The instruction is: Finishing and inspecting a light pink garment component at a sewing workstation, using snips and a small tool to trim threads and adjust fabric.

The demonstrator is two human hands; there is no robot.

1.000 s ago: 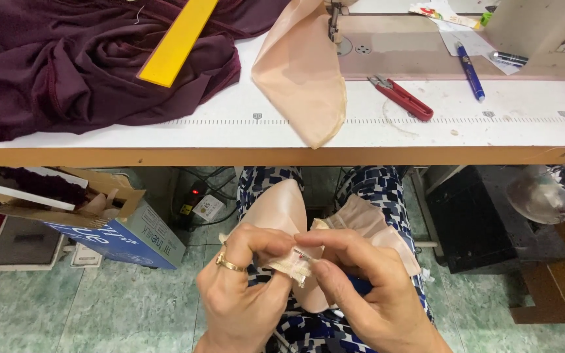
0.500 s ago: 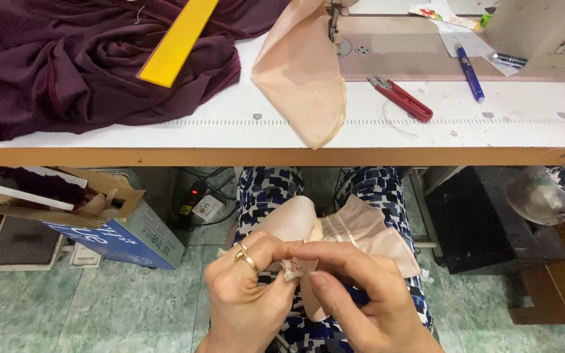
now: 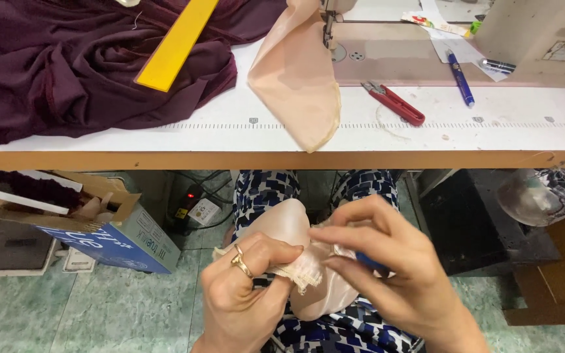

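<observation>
Over my lap, both hands work a small piece of pale peach satin fabric with a frayed cream edge. My left hand, wearing a gold ring, pinches the frayed edge between thumb and fingers. My right hand grips the same piece from the right, fingers curled over it. Below the hands lie my legs in blue, black and white patterned cloth.
Above is a white sewing table with a wooden edge, a sewing machine, a hanging peach fabric panel, red thread snips, a blue pen, a yellow ruler on maroon fabric. A cardboard box stands on the floor.
My hands have shifted along the peach piece: the left thumb now presses on the frayed edge and the right hand's fingers have spread further over the fabric.
</observation>
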